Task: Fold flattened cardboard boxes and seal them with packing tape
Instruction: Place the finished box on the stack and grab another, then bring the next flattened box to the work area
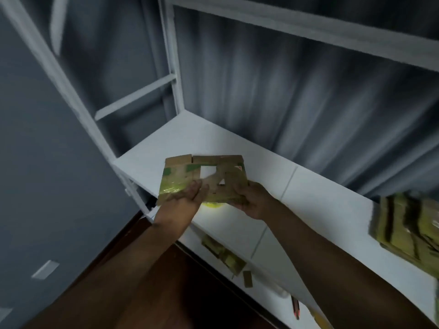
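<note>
I hold a flattened cardboard box (204, 178) in both hands, up in the air above the white shelf (308, 186) of a pale metal rack. The box is brown, with green printing and a glossy yellowish strip of tape along its left part; two short flaps stand along its far edge, and I can see the white shelf through a gap near its middle.

My left hand (184, 198) lies against the box's near left part, fingers long and nearly straight, spread flat over the taped area. My right hand (253, 200) grips the near right corner, fingers curled round the edge with the thumb on the facing side. Both forearms reach in from the bottom of the view.

Just under the box, between my hands, something bright yellow (212, 205) sits on the shelf; it is mostly hidden and I cannot tell what it is.

At the far right edge, a stack of flattened cardboard (408, 226) with yellow tape rests on the same shelf, blurred. On the lower shelf (266, 295) I see loose cardboard pieces (225, 257) and, further right, a thin red and dark object (295, 307) too blurred to name.

A grey curtain (273, 91) hangs behind the rack, and a dark wooden floor (185, 281) shows below.
</note>
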